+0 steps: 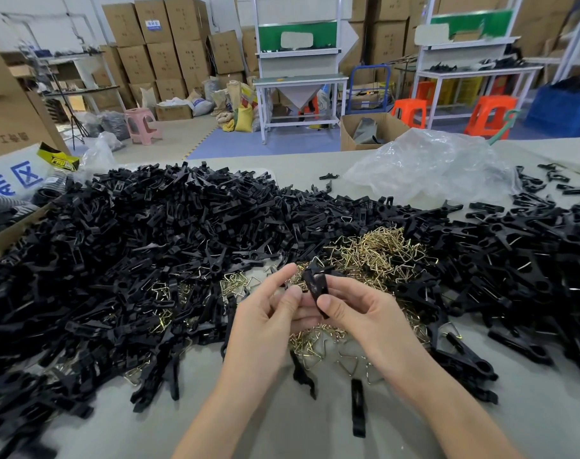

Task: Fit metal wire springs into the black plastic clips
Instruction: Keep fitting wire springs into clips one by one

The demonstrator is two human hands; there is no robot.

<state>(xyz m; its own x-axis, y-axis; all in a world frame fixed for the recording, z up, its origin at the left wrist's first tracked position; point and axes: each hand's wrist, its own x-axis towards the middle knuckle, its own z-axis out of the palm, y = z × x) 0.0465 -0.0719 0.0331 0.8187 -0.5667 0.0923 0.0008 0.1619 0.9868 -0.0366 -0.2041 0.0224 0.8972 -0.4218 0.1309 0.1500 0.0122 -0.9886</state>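
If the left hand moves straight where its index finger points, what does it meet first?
Probably the black clip that the right hand holds, then the brass spring pile; depth is unclear.

Only the person's hands and forearms show. The left hand (265, 323) and the right hand (358, 313) are bare, with slender fingers and faint creases at the knuckles. The nails are short and trimmed, seen most plainly on the left thumb (294, 293) and the right thumb (325, 304). The left forearm (215, 415) and the right forearm (447, 409) are uncovered right down to the picture's lower edge; whether a sleeve begins higher up cannot be told.
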